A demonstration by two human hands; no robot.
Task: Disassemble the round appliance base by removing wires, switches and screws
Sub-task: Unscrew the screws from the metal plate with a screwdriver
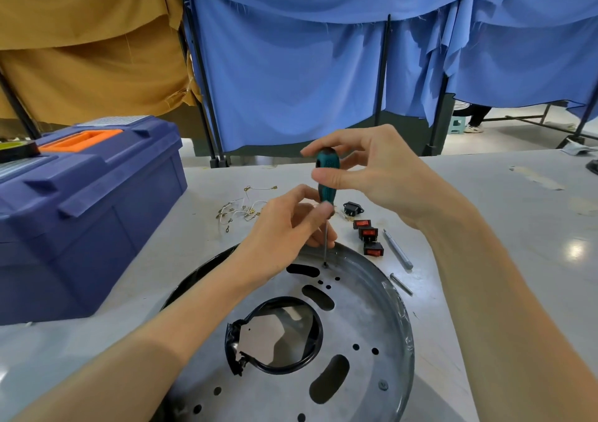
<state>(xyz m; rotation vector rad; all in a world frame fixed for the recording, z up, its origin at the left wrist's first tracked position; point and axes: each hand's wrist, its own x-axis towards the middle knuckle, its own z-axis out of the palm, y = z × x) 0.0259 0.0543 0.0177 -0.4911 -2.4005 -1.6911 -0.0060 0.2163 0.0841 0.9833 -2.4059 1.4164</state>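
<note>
The round grey metal appliance base (365, 327) lies flat on the white table in front of me, with a large central hole and several slots. A teal-handled screwdriver (327, 175) stands upright with its tip on a screw (325, 265) at the base's far rim. My right hand (372, 172) pinches the top of the handle. My left hand (291, 230) steadies the lower handle and shaft with its fingertips. Removed white wires (242, 209), three red rocker switches (369, 235) and a black socket (352, 208) lie on the table beyond the base.
A closed blue toolbox (90, 208) with an orange handle stands at the left. Two metal bits (398, 253) lie right of the switches. Another screw (383, 385) sits at the base's near right. Blue and tan cloths hang behind the table.
</note>
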